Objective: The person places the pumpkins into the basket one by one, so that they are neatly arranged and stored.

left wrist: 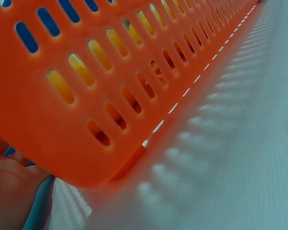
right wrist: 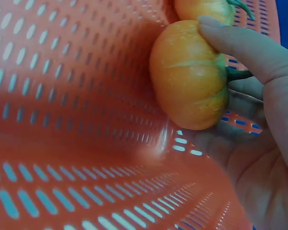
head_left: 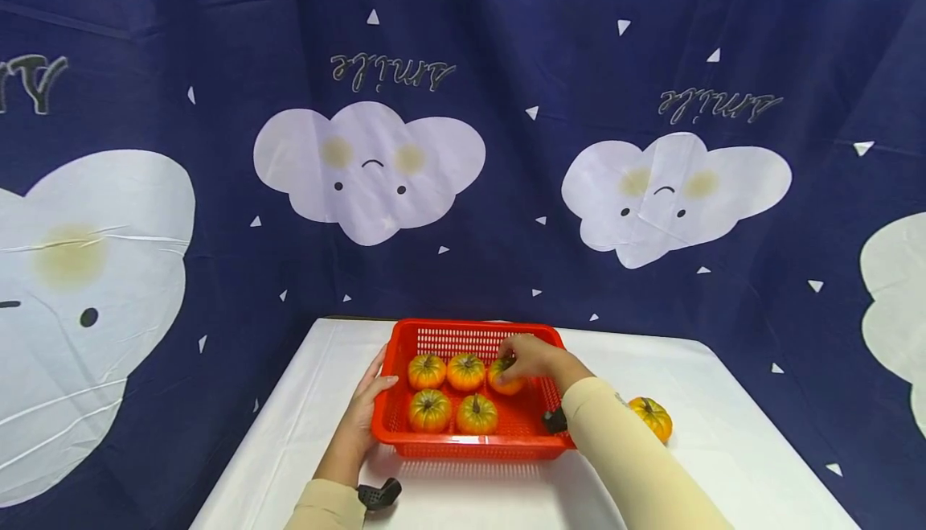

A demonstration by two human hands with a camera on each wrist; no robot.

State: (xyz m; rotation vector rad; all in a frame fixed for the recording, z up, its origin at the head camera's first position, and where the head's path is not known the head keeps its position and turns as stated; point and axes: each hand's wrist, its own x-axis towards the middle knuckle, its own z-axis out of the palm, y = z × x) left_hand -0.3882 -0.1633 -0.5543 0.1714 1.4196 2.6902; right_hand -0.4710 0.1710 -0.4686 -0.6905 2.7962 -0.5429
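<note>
A red plastic basket (head_left: pixel 521 440) with slotted walls stands on the table in the head view. My left hand (head_left: pixel 358 416) holds its left side, thumb over the rim and fingers along the outer wall. Inside the basket, my right hand (head_left: pixel 534 356) grips a small orange pumpkin (head_left: pixel 504 381) at the back row's right end. The right wrist view shows thumb and fingers around that pumpkin (right wrist: pixel 189 76), its green stem toward the palm. Left of it sit two pumpkins (head_left: pixel 466 371), and two more pumpkins (head_left: pixel 429 411) are in front.
Another pumpkin (head_left: pixel 653 419) lies on the white tablecloth (head_left: pixel 723 449) right of the basket, partly behind the right sleeve (head_left: pixel 629 449). A dark blue curtain (head_left: pixel 521 273) with cloud prints hangs behind the table. Each wrist carries a black device (head_left: pixel 379 495).
</note>
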